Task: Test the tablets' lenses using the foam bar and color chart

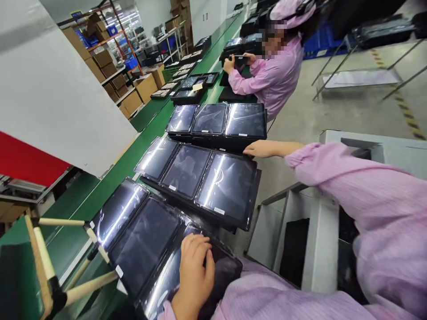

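Observation:
My left hand [195, 269] rests on the nearest black tray of screens, fingers loosely bent over a glossy film-covered screen [163, 280], thumb apart from them. My right hand [260, 149] reaches to the far right corner of the middle stack, its fingertips bent at the rim of the black tray [252, 195]; their undersides are hidden. The middle tray bears three flat screens [187, 169] side by side, with small white labels. Beyond it stands another stacked tray with three more screens [209, 118]. Beside my left hand lies a darker screen [146, 242] in the nearest tray.
A green conveyor [133, 146] runs away to the upper right with more trays. A co-worker in pink [280, 71] holds a dark device beyond the stacks. To my right stands a grey partitioned cart [320, 249]; a tube frame [50, 266] is at lower left.

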### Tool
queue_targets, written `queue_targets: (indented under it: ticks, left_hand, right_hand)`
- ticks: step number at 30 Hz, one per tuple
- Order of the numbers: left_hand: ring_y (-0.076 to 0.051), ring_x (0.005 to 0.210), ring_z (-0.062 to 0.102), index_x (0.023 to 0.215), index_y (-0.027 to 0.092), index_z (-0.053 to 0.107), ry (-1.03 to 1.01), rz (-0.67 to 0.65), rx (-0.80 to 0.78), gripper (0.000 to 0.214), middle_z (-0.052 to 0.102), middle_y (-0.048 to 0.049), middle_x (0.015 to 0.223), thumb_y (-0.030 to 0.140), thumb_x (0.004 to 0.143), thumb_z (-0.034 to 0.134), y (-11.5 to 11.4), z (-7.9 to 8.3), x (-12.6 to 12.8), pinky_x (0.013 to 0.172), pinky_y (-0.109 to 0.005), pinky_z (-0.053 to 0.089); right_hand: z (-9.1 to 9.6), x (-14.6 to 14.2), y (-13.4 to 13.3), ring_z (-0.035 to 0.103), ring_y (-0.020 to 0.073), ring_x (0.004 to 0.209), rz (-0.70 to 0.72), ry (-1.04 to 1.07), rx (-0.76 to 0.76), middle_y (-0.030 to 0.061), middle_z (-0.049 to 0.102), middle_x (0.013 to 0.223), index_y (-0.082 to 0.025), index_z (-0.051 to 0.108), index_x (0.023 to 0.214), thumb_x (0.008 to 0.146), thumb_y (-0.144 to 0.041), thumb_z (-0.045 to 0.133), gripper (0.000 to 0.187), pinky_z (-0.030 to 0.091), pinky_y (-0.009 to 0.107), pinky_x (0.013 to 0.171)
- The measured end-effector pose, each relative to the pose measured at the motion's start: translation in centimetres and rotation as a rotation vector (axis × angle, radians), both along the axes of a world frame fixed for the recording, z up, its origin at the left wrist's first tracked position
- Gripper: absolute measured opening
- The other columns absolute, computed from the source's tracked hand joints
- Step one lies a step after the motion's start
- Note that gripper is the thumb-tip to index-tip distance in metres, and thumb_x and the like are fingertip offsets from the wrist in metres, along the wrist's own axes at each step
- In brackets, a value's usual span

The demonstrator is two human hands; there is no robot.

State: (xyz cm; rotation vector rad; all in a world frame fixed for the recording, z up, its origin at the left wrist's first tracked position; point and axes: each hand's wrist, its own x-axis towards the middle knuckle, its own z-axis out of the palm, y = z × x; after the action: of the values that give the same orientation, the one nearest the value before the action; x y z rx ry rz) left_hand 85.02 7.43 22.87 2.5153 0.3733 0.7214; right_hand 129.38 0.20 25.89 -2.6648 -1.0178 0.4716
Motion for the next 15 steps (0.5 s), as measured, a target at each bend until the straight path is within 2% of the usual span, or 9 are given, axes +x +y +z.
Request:
queue_targets:
  ticks: [2,4,7,10,12,15]
  left_hand:
    - [-0.022,0.098,0.070,0.097,0.021,0.066,-0.032,0.008,0.005,0.022,0.076,-0.0078,0.100,0.010,0.091,0.049,0.6,0.9,-1.6,0.091,-0.045,0.060]
    - [-0.024,0.104,0.069,0.102,0.022,0.067,-0.010,0.078,0.063,0.021,0.076,-0.0082,0.104,0.012,0.091,0.052,1.8,1.7,-4.5,0.097,-0.050,0.056]
    - [-0.028,0.113,0.066,0.110,0.023,0.067,0.062,0.325,0.094,0.021,0.073,-0.0106,0.114,0.019,0.093,0.053,4.3,2.1,-10.8,0.101,-0.055,0.052]
    - [-0.033,0.133,0.053,0.126,0.021,0.062,0.089,0.597,0.006,0.034,0.062,-0.0160,0.137,0.031,0.094,0.055,6.0,1.3,-16.3,0.113,-0.061,0.039]
    - [-0.035,0.147,0.037,0.138,0.021,0.054,0.069,0.678,-0.141,0.049,0.047,-0.0176,0.154,0.037,0.092,0.059,6.3,0.2,-17.9,0.121,-0.062,0.025]
    - [-0.035,0.154,0.022,0.144,0.020,0.048,0.025,0.690,-0.331,0.061,0.025,-0.0177,0.166,0.044,0.089,0.062,5.8,-1.8,-17.5,0.124,-0.058,0.019]
  right_hand:
    - [0.2,-2.2,-1.2,0.061,0.0156,0.115,0.070,0.040,-0.007,0.0103,0.065,0.124,-0.011,0.063,0.126,0.104,-0.026,0.047,0.031,0.046,0.037,0.106]
    - [-0.6,-4.8,-2.5,0.055,0.0158,0.128,0.103,0.039,0.013,0.0122,0.060,0.136,-0.011,0.060,0.137,0.105,-0.023,0.041,0.039,0.037,0.030,0.114]
    - [-2.6,-8.1,-3.8,0.039,0.0176,0.143,0.093,0.016,0.050,0.0181,0.043,0.153,-0.005,0.044,0.152,0.104,-0.022,0.040,0.051,0.024,0.023,0.119]
    - [-4.4,-9.8,-4.2,0.023,0.0200,0.152,0.040,0.003,0.072,0.0219,0.027,0.159,-0.003,0.029,0.158,0.105,-0.025,0.037,0.059,0.018,0.025,0.121]
    - [-4.9,-10.2,-4.1,0.019,0.0203,0.153,0.014,-0.001,0.077,0.0226,0.022,0.161,-0.003,0.025,0.160,0.105,-0.029,0.036,0.061,0.017,0.026,0.121]
    - [-5.1,-10.6,-3.9,0.018,0.0190,0.153,-0.002,-0.013,0.091,0.0231,0.020,0.161,-0.003,0.017,0.161,0.107,-0.036,0.035,0.066,0.018,0.024,0.120]
